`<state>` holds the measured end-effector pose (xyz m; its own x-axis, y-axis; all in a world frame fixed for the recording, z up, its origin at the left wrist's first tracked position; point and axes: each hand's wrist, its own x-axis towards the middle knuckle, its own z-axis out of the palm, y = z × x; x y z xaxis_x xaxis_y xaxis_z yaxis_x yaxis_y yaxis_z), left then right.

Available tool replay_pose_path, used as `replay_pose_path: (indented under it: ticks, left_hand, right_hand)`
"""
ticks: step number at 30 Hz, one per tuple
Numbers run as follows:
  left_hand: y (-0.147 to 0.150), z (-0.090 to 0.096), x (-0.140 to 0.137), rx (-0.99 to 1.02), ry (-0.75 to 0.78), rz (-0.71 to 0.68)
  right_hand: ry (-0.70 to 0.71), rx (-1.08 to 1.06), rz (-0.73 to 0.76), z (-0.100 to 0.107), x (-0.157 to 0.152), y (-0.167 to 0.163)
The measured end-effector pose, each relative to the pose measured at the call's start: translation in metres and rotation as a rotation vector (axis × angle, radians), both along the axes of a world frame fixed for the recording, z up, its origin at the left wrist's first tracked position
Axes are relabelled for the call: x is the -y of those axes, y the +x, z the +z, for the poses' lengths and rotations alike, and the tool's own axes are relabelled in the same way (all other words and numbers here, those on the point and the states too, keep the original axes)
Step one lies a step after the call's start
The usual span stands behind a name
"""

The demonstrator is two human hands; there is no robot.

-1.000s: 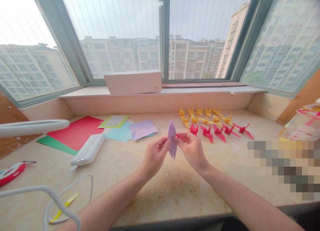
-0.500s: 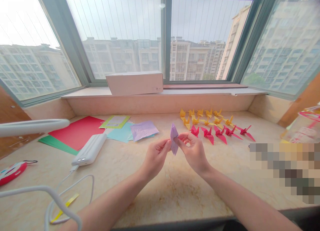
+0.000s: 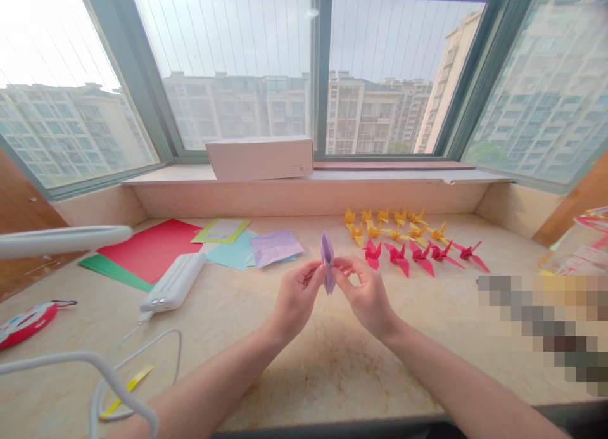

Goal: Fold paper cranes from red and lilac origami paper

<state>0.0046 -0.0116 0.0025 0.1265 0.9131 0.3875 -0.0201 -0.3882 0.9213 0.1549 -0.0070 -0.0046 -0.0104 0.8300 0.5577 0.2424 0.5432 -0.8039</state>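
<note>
Turned more edge-on, folded purple paper [image 3: 327,250] is pinched by both hands [image 3: 297,293], the white box [image 3: 261,159] looking closed.

The counter [image 3: 332,363] — stone, perhaps — bears yellow cranes [image 3: 374,231], red cranes [image 3: 422,255] and paper sheets [image 3: 152,248].

left hand [image 3: 295,294] and right hand [image 3: 365,293] pinch folded paper [image 3: 327,254].

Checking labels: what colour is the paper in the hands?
Light purple paper; best in head view.
</note>
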Motion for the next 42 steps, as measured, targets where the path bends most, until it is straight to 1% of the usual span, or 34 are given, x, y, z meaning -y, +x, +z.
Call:
replay_pose_path:
  ticks: [9, 11, 13, 16, 18, 21, 24, 27, 32, 35, 38, 42]
  left_hand:
    - [0.001, -0.001, 0.003, 0.008, -0.063, 0.004]
    - [0.0, -0.001, 0.002, 0.012, -0.087, 0.012]
    - [-0.001, -0.001, 0.001, 0.018, -0.095, 0.047]
    - [-0.002, 0.0, 0.001, 0.008, -0.045, 0.094]
    - [-0.002, 0.0, 0.001, -0.027, 0.019, 0.115]
    - [-0.001, 0.001, 0.001, -0.08, 0.078, 0.148]
    - [-0.001, 0.0, 0.001, -0.132, 0.097, 0.166]
    - [-0.004, -0.002, -0.002, -0.175, 0.098, 0.172]
    - [-0.005, -0.004, -0.006, -0.124, 0.025, 0.151]
    - [-0.003, -0.002, -0.005, -0.084, -0.018, 0.18]
    - [-0.002, 0.001, -0.004, -0.064, -0.003, 0.222]
    - [-0.003, 0.001, -0.004, -0.097, 0.035, 0.185]
  right_hand:
    - [-0.028, -0.071, -0.014, -0.005, -0.001, -0.001]
    - [-0.01, -0.071, 0.007, -0.005, 0.001, -0.002]
    - [0.04, -0.047, 0.04, -0.004, 0.004, -0.003]
    - [0.12, 0.032, 0.09, -0.002, 0.007, -0.006]
    - [0.134, 0.071, 0.099, -0.002, 0.007, -0.007]
    - [0.122, 0.067, 0.095, -0.005, 0.004, -0.006]
    - [0.102, 0.041, 0.101, -0.006, 0.0, -0.003]
    - [0.065, 0.007, 0.141, -0.005, -0.002, -0.002]
    - [0.036, -0.014, 0.149, -0.005, -0.005, -0.001]
    - [0.005, -0.056, 0.127, -0.009, -0.008, 0.0]
    - [-0.046, -0.07, 0.128, -0.012, -0.01, 0.0]
    - [-0.069, -0.064, 0.147, -0.012, -0.008, -0.001]
